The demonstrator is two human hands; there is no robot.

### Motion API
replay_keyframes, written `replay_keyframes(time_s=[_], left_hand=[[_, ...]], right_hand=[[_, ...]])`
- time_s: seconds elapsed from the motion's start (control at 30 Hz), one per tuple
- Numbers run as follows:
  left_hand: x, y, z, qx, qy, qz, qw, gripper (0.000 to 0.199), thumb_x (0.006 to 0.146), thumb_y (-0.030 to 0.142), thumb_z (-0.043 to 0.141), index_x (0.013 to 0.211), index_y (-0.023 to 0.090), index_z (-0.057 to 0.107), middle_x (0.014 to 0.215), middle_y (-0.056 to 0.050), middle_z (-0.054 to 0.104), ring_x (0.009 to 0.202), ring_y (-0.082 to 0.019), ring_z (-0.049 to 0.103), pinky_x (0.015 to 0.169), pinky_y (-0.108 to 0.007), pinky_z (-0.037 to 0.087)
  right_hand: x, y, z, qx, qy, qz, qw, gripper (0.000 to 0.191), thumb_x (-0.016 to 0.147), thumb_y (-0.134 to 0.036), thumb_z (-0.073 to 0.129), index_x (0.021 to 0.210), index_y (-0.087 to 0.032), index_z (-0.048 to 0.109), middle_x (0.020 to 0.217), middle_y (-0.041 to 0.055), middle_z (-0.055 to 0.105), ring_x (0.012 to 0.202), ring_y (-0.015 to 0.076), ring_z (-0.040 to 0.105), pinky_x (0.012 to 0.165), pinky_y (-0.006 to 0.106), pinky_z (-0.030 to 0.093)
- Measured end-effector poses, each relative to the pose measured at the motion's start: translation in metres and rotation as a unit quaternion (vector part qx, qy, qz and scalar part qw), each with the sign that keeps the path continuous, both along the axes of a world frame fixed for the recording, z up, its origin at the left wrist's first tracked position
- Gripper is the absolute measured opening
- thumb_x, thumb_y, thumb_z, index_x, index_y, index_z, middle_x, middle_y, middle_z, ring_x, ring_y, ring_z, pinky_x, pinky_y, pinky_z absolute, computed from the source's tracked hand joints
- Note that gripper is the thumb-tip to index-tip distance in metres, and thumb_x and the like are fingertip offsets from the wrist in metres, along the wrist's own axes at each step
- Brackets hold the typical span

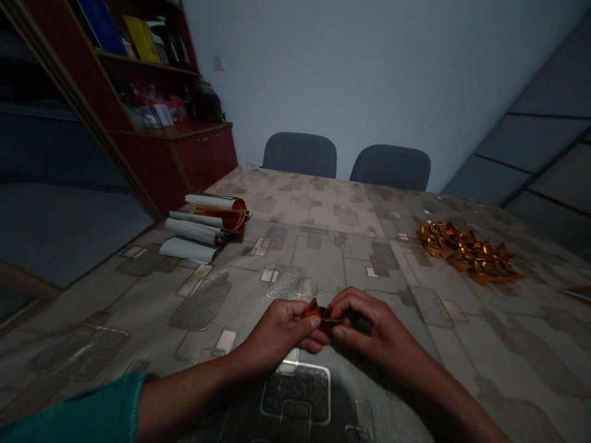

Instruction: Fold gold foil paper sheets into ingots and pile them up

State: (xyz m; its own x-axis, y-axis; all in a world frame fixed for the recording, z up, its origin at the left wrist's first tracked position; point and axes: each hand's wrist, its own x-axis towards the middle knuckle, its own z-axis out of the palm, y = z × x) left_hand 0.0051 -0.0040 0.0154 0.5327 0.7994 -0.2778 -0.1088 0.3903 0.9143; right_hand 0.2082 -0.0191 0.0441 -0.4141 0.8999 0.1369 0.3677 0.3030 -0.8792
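Between my two hands is a small folded piece of shiny gold foil paper [324, 312], with a pointed tip standing up on its left side. My left hand [289, 325] pinches it from the left, thumb on the near side and fingers beneath. The fingers of my right hand [362, 318] are closed on its right end. Both hands are just above the patterned tablecloth. Over to the right, a heap of folded gold foil pieces [468, 251] lies on the table. Several curled stacks of foil paper sheets [198, 231], pale on the outside, lie at the left.
A patterned tablecloth [318, 246] covers the table. Two grey chairs [300, 154] stand at its far edge by the wall. A reddish wooden cabinet [203, 157] with loaded shelves is at the back left. Part of a flat item [579, 293] shows at the right edge.
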Motion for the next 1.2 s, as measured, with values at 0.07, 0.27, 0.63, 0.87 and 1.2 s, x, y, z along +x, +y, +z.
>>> replay_keyframes(time_s=[0.07,0.27,0.63,0.87,1.2], left_hand=[[0.000,0.000,-0.002,0.002,0.000,-0.007,1.000,0.042,0.072,0.050,0.080,0.086,0.011,0.073,0.082,-0.007,0.074,0.078,-0.016,0.070,0.067,-0.023,0.053],[0.000,0.001,-0.005,0.007,0.011,-0.016,1.000,0.046,0.070,0.053,0.081,0.083,0.010,0.072,0.079,-0.007,0.073,0.076,-0.017,0.070,0.067,-0.023,0.054],[-0.005,0.005,-0.003,-0.018,0.007,-0.053,0.998,0.044,0.072,0.049,0.080,0.090,0.009,0.073,0.085,-0.011,0.076,0.078,-0.017,0.072,0.070,-0.024,0.055],[-0.005,0.004,-0.004,-0.010,0.019,-0.057,0.998,0.045,0.074,0.049,0.079,0.092,0.008,0.073,0.088,-0.013,0.076,0.079,-0.018,0.072,0.070,-0.025,0.056],[-0.005,0.004,-0.004,-0.005,0.022,-0.052,0.998,0.042,0.074,0.049,0.079,0.090,0.010,0.074,0.086,-0.011,0.076,0.079,-0.019,0.072,0.071,-0.027,0.055]], right_hand=[[-0.001,0.001,-0.002,0.001,-0.003,0.006,1.000,0.004,0.088,-0.022,0.064,0.083,-0.022,0.064,0.087,0.0022,0.062,0.078,0.0179,0.058,0.070,0.032,0.043],[0.000,0.001,-0.007,0.015,-0.017,0.017,1.000,0.014,0.089,-0.020,0.065,0.076,-0.022,0.061,0.084,0.0019,0.064,0.079,0.0178,0.060,0.071,0.032,0.044],[-0.003,0.001,-0.005,0.036,-0.042,0.032,0.998,0.012,0.092,-0.021,0.061,0.081,-0.020,0.062,0.083,0.0009,0.064,0.078,0.0156,0.060,0.071,0.029,0.043],[-0.008,-0.002,-0.007,0.043,-0.072,0.007,0.996,0.017,0.093,-0.018,0.058,0.076,-0.019,0.058,0.077,0.0000,0.060,0.072,0.0146,0.056,0.065,0.027,0.039],[-0.010,-0.001,-0.010,0.071,-0.096,0.012,0.993,0.019,0.093,-0.016,0.054,0.075,-0.021,0.053,0.076,0.0007,0.059,0.071,0.0158,0.054,0.065,0.029,0.039]])
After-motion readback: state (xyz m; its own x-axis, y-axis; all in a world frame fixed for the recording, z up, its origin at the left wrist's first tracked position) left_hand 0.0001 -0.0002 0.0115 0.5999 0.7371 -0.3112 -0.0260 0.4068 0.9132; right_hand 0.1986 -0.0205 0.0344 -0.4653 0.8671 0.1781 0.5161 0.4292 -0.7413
